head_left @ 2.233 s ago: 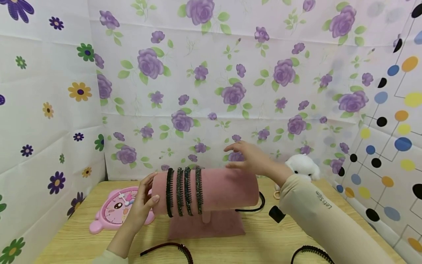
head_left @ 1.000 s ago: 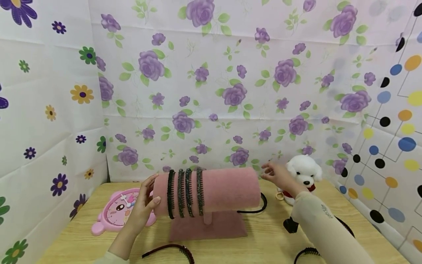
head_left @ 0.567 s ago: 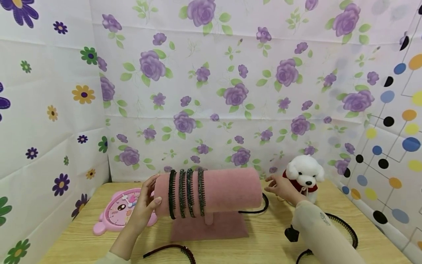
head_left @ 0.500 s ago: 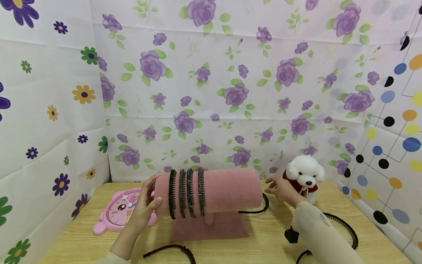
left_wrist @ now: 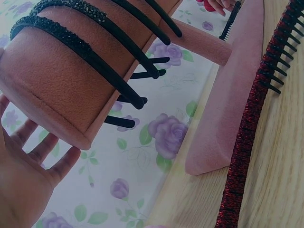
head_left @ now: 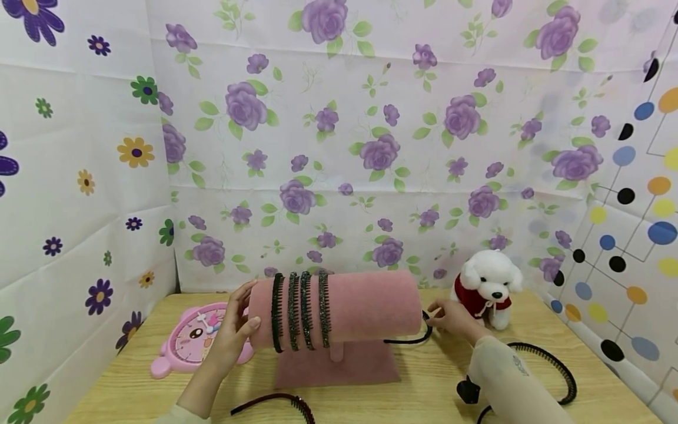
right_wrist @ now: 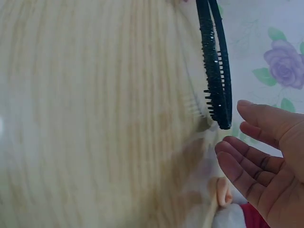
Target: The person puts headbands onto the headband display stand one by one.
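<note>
A pink padded headband stand (head_left: 371,303) stands on the table, with several black, glittery toothed headbands (head_left: 324,309) around the left part of its roll. My left hand (head_left: 233,324) holds the roll's left end, thumb on the near side; the left wrist view shows the fingers (left_wrist: 61,164) against the end's rim. My right hand (head_left: 452,318) is right of the roll, beside a black headband (head_left: 424,333) lying partly behind the stand. In the right wrist view, thumb and fingers are spread just off that headband's (right_wrist: 216,80) curved end, holding nothing.
A pink cartoon clock (head_left: 193,338) lies at the left and a white plush dog (head_left: 489,282) in red sits at the back right. A dark red headband (head_left: 281,397) is in front; another black one (head_left: 556,365) lies partly under the right sleeve. A black object (head_left: 468,391) is at the right wrist.
My right hand has moved from above the roll rightward and down to beside the black headband, uncovering the plush dog. The left hand stays at the roll's end.
</note>
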Motion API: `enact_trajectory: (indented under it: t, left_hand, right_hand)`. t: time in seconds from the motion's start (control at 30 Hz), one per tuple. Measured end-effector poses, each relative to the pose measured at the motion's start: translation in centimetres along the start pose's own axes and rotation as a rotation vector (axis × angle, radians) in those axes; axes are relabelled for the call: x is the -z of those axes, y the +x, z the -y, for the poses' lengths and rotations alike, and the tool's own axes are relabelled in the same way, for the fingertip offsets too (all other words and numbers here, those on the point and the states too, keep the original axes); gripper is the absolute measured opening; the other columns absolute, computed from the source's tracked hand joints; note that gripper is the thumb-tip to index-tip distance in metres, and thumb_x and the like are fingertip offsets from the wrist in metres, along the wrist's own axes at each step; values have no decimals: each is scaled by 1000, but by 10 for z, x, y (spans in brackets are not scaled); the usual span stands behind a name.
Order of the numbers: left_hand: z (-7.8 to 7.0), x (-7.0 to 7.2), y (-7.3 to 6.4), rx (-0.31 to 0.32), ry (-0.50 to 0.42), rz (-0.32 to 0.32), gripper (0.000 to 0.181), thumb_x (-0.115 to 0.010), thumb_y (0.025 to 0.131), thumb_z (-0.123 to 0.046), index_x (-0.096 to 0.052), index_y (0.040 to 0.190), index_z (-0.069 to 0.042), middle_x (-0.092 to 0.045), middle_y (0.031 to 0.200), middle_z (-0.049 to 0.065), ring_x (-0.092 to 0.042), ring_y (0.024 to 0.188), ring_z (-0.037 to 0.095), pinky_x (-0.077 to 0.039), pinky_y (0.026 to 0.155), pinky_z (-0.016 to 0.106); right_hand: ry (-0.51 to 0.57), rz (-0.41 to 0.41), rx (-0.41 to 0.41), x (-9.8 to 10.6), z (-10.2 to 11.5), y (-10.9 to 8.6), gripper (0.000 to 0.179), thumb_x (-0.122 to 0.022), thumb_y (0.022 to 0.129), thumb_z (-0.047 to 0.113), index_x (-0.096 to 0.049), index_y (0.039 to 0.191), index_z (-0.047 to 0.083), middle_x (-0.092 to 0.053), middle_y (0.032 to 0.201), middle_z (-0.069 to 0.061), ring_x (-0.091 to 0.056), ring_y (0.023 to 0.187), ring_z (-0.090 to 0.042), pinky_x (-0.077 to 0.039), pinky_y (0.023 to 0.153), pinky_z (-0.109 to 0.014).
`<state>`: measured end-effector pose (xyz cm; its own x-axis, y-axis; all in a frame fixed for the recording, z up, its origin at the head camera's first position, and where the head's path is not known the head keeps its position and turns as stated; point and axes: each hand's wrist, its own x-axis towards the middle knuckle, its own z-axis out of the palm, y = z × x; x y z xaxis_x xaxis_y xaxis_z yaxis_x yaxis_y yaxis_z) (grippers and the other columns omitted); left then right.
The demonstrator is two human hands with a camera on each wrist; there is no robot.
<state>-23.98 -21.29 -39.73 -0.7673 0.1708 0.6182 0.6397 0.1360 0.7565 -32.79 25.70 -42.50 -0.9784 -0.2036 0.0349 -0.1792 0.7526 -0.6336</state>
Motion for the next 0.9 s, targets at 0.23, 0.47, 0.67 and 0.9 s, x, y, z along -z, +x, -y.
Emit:
enact_trajectory:
  t: [0.23, 0.47, 0.67, 0.9]
  left_hand:
    - [1, 0, -1, 5, -9, 0, 61, -45, 95, -2, -23, 151, -11, -41, 140, -14, -43, 123, 0, -40, 92, 16]
    - [0, 0, -1, 15, -20, -5, 61, -45, 95, -2, -24, 151, -11, -42, 139, -14, -45, 121, 1, -42, 90, 18]
    - [0, 0, -1, 11, -18, -3, 61, -45, 95, -2, -23, 151, -11, -42, 139, -14, -45, 121, 1, -42, 90, 18]
    - [-1, 0, 0, 17, -6, -1, 61, -45, 95, -2, -22, 151, -7, -41, 140, -15, -44, 122, 0, -41, 91, 17]
  right_hand:
    - [19, -21, -1, -9, -4, -1, 30, -68, 86, 8, -60, 110, -9, -67, 82, -12, -63, 66, -20, -52, 59, -33]
    - [11, -60, -33, -14, -2, 0, 28, -67, 85, 4, -62, 108, -10, -66, 81, -12, -62, 63, -17, -51, 57, -30]
    - [-44, -110, -51, -16, -1, 2, 24, -68, 83, 6, -67, 103, -8, -70, 80, -11, -63, 66, -16, -50, 60, -29]
    - [20, -137, -106, -15, 2, 3, 19, -65, 85, 5, -71, 98, -7, -71, 82, -13, -65, 71, -20, -52, 64, -32]
